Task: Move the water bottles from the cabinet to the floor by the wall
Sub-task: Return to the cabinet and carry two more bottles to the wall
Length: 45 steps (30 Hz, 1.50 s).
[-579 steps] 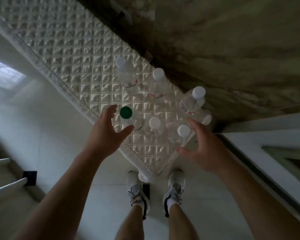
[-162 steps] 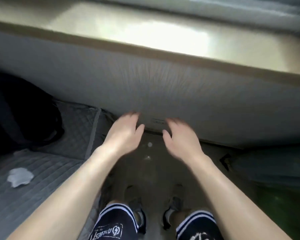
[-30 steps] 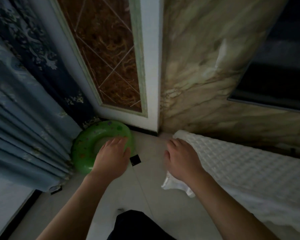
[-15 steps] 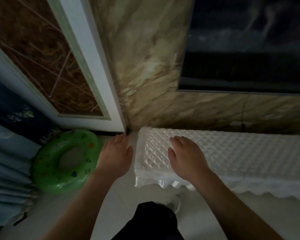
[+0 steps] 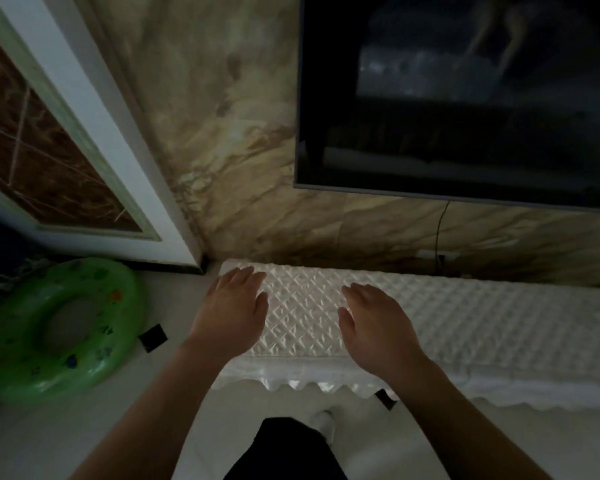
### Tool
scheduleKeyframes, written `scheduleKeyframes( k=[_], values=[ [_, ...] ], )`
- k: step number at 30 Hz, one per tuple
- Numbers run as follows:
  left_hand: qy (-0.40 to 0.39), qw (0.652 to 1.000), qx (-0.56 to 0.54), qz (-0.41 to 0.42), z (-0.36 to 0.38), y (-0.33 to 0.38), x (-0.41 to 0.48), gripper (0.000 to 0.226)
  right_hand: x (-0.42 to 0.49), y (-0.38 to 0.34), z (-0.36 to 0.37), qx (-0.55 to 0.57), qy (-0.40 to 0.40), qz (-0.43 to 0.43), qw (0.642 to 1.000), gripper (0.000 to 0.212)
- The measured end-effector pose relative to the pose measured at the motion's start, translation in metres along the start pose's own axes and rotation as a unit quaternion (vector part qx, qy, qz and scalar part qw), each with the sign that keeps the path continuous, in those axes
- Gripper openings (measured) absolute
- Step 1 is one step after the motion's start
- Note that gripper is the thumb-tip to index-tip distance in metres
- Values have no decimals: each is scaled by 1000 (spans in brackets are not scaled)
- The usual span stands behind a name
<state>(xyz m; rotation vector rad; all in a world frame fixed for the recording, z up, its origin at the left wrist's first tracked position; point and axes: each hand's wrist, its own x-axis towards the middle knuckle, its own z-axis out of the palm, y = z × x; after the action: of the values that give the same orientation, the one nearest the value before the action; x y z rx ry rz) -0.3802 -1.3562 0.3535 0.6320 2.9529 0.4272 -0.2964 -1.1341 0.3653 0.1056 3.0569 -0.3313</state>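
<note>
The low cabinet (image 5: 482, 323) runs along the marble wall under a white quilted cover. No water bottle shows on the part of its top that I can see. My left hand (image 5: 232, 313) hovers over the cabinet's left end, palm down, fingers loosely apart, holding nothing. My right hand (image 5: 374, 327) hangs a little further right over the cover, also empty with fingers apart.
A green inflatable swim ring (image 5: 59, 327) lies on the pale floor to the left, below a white-framed door panel (image 5: 84, 140). A dark TV screen (image 5: 465, 98) hangs on the wall above the cabinet. My shoe (image 5: 323, 424) is near the cabinet's front.
The view has swung right, bringing the cabinet's left end under both hands. The swim ring has slid to the left of the frame. Both hands stay empty.
</note>
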Motion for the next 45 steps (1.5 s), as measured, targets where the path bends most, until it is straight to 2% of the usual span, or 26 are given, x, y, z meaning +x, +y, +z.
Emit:
scheduleKeyframes(
  k=[8,11,15,21,25,34,38,45],
  values=[
    [-40,999,7,23,13,90,52,50,10,100,-27,15,11,49,999,51],
    [-37,998,5,41,18,124,69,45,4,135,-35,20,15,66,997,51],
    [-30,999,18,33,27,174,81,52,-7,185,-45,21,17,67,997,53],
    [-21,1000,10,13,49,263,74,54,-38,263,-62,28,29,45,998,51],
    [-19,1000,7,7,71,327,52,52,-69,320,-76,34,22,32,999,59],
    [-10,1000,0,-9,111,463,21,49,-148,449,-109,16,16,30,999,45],
    [-12,1000,-14,0,127,508,24,53,-168,490,-119,8,9,33,999,51],
    [-17,1000,-21,11,161,578,54,55,-173,563,-126,2,18,47,999,48]
  ],
)
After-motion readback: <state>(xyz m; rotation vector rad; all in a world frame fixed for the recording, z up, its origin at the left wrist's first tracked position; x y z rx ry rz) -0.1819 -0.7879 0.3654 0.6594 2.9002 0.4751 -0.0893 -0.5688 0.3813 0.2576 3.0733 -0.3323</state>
